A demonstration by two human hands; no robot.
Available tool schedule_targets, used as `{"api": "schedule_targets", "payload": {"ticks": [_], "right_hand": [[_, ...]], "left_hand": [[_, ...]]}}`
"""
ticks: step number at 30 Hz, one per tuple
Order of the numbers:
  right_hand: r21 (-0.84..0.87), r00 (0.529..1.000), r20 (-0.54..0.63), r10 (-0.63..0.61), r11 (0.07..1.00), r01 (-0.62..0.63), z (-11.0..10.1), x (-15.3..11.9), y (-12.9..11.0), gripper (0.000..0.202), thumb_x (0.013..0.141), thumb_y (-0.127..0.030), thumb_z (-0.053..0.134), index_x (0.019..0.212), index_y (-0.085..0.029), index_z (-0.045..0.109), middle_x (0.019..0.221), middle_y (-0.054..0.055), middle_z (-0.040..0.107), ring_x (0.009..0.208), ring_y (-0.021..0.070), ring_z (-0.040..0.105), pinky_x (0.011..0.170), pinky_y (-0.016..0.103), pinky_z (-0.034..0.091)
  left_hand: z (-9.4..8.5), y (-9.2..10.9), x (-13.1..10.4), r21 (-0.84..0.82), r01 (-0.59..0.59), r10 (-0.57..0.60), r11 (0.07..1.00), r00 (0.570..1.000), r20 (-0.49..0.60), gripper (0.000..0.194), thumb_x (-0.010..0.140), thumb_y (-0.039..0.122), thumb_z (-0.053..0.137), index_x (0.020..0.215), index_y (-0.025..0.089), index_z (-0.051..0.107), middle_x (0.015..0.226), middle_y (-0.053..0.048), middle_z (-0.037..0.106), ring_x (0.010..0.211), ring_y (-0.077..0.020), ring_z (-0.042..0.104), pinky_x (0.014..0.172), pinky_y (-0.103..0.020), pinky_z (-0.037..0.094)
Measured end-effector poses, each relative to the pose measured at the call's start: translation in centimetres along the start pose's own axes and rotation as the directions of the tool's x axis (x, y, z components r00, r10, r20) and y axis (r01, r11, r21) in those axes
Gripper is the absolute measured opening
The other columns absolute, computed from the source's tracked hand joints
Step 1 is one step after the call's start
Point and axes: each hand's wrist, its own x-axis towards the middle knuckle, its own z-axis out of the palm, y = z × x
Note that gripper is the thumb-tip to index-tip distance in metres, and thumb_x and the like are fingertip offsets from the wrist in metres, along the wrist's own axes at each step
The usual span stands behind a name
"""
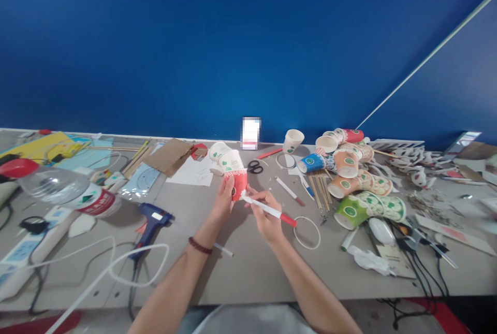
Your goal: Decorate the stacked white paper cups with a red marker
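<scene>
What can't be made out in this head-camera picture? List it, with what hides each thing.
1. Red paper cup: the left hand covers its left side, so the print there is hidden.
2. Tip of the white marker with red cap: too small to tell whether it touches the cup; the right hand covers its middle.
3. Small upright card at the wall: blurred out.
4. Clear plastic bottle: cut by the left edge.

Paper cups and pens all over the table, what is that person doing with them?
A person holds a stack of paper cups on its side in the left hand, the red cup nearest. The right hand grips a red-and-white marker, its tip at the red cup's rim. On the grey table, a blue glue gun lies to the left, black scissors behind, more cups heaped to the right.
</scene>
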Motion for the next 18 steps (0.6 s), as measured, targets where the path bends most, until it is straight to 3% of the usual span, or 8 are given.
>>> {"api": "schedule_targets", "payload": {"ticks": [4,11,18], "right_hand": [[0.008,0.999,-0.033,0.006,1.000,-0.005,0.07,0.11,-0.27,0.009,0.088,-0.032,0.059,0.089,-0.023,0.059,0.075,0.007,0.075,0.114,0.0304,0.067,0.083,0.039,0.058],[0.040,0.999,0.037,-0.019,0.999,0.017,-0.04,0.03,0.23,0.010,0.086,-0.031,0.061,0.081,-0.023,0.061,0.061,0.007,0.070,0.122,0.0337,0.061,0.086,0.044,0.057],[0.143,1.000,0.007,0.024,0.989,-0.025,-0.15,0.18,0.19,0.013,0.087,-0.035,0.061,0.081,-0.023,0.060,0.064,0.005,0.070,0.119,0.0324,0.063,0.095,0.048,0.052]], "left_hand": [[-0.02,-0.04,0.08,-0.022,0.006,-0.006,1.000,1.000,0.012,0.052,0.079,0.058,0.065,0.113,0.019,0.059,0.093,-0.008,0.071,0.089,-0.0243,0.069,0.079,-0.035,0.053],[0.77,0.84,-0.41,-0.054,-0.004,0.003,0.999,1.000,-0.024,0.045,0.080,0.049,0.068,0.112,0.017,0.060,0.102,-0.010,0.071,0.095,-0.0251,0.067,0.082,-0.035,0.053],[0.03,0.06,0.10,-0.048,0.020,-0.020,0.999,1.000,0.005,0.061,0.075,0.060,0.068,0.116,0.015,0.060,0.100,-0.011,0.072,0.093,-0.0259,0.068,0.077,-0.035,0.053]]}}
